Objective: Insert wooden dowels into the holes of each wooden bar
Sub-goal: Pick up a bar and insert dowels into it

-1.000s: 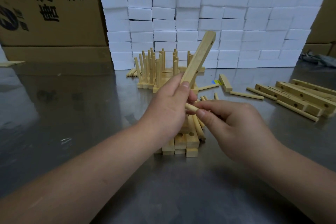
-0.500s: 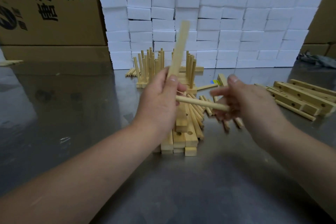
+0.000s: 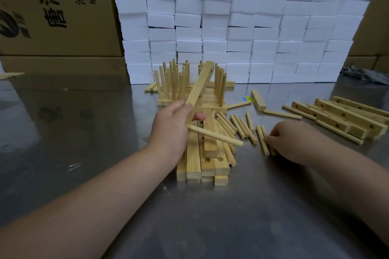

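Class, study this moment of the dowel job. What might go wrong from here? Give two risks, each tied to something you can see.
1. The left hand holds the bar tilted in the air with one dowel sticking out sideways; if loosely seated, it may drop out.
2. The right hand is at the loose dowels on the smooth metal table; being round, nudged ones may roll away.

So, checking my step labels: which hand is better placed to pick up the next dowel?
The right hand: its fingers touch the loose dowels; the left hand grips the bar.
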`<state>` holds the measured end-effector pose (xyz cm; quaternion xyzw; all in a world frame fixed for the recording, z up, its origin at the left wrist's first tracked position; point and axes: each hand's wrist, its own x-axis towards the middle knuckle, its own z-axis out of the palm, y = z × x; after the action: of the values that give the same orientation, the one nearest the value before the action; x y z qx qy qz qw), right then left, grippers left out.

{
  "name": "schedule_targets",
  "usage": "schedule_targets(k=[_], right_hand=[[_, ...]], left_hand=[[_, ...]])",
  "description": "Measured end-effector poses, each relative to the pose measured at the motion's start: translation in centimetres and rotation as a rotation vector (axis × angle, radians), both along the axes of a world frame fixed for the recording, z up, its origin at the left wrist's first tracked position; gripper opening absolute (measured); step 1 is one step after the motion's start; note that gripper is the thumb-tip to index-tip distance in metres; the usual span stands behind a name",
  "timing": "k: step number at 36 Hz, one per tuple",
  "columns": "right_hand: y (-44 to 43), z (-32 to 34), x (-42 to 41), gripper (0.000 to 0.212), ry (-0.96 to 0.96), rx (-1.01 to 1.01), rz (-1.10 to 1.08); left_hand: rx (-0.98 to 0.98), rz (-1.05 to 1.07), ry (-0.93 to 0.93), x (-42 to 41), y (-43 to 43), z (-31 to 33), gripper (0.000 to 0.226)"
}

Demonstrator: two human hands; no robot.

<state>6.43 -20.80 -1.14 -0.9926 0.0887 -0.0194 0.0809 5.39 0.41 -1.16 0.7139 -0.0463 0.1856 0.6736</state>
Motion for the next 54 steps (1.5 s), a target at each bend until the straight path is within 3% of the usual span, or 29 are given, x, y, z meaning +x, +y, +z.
schedule_targets(k=[12,16,18,20,26,39,54], right_hand=[[-0.1,0.5,-0.3,0.016,0.026,-0.111,0.026],[-0.2,1.5,-0.9,0.022,-0.316,-0.012,0.067],[0.4,1.6,-1.6,0.025,-0.548,0.136,0.201],[1.6,1.5,-2.6,0.029,-0.632,0.299,0.358],[3.1,0.9,-4.1,0.028,-0.583,0.507,0.538],[3.0,0.5,-4.0,0.042,-0.542,0.449,0.568],[3.0,0.3,-4.3,0.038,-0.623,0.486,0.564]], left_hand=[[0.014,-0.046,-0.026,0.4,0.4,-0.3,0.045],[-0.028,-0.133,-0.081,0.1,0.4,-0.1,0.029],[-0.019,-0.188,-0.122,0.0,0.4,0.0,0.034],[0.01,-0.233,-0.152,-0.2,0.2,0.0,0.038],[0.057,-0.362,-0.181,-0.5,-0.2,-0.1,0.038],[0.041,-0.378,-0.178,-0.7,-0.1,0.1,0.037],[0.128,-0.308,-0.191,-0.8,-0.2,0.2,0.033]])
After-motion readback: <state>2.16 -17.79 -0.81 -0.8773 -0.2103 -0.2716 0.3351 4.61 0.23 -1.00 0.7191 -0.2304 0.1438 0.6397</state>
